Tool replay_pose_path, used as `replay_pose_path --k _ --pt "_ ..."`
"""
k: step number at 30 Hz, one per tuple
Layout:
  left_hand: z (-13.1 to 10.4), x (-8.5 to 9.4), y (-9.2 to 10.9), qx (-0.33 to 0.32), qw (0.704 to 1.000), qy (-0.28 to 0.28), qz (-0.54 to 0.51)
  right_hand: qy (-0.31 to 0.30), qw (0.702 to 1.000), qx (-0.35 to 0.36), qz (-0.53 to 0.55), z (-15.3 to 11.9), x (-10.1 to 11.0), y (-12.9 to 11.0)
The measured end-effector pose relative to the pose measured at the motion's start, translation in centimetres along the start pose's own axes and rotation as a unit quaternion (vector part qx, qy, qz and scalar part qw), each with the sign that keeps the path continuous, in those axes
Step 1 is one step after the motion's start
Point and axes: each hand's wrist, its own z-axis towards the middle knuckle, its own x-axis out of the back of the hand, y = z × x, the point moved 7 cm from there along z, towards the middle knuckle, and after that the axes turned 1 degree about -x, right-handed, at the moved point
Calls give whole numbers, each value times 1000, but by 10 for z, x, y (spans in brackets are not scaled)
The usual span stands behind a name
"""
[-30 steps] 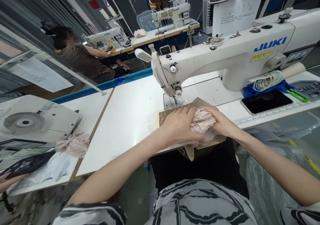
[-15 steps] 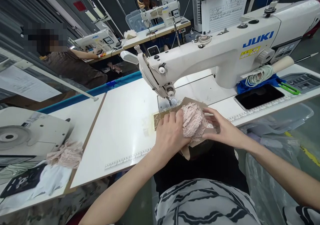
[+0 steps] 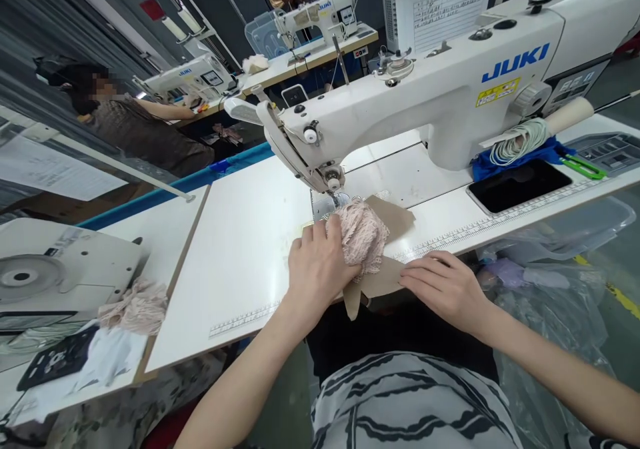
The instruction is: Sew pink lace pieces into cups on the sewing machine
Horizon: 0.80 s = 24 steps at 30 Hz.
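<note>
Right now, two hands are at work over one pink lacy bundle [image 3: 365, 236]. The left hand [image 3: 320, 262] is curled around the bundle's left side, partly closed, with fingers over it and thumb low against it. The right hand [image 3: 447, 289] lies apart from the bundle, its fingers close together and their tips at the right edge of the tan sheeting [image 3: 387, 280]; whether they pinch it, I cannot tell. Three parts of that sheeting show around the bundle: behind it, to its right and below it; I cannot tell if they are one piece.

Just ahead of the left hand's grip is the needle end of one sewing machine [image 3: 425, 96]. Two more machines with the same lettering stand well beyond the grip. Right of and beyond the right hand are one phone [image 3: 520, 186], one green-handled cutter [image 3: 583, 167] and one coil of pale cord [image 3: 520, 141]. Well left of the left hand lies a second pink bundle [image 3: 137, 308]. One co-worker [image 3: 145, 129] sits far beyond it.
</note>
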Motion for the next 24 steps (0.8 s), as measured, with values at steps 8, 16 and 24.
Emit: replay_pose_path --k 8,16,24 --pt "-10 -15 -56 124 990 -73 -6 10 1000 12 -15 -9 13 -19" --pt "-11 -21 -62 132 988 -79 -18 -24 998 -47 -28 -12 9 -8" --pt "-12 -19 -61 121 990 -68 -14 -193 978 -63 -47 16 -31 5"
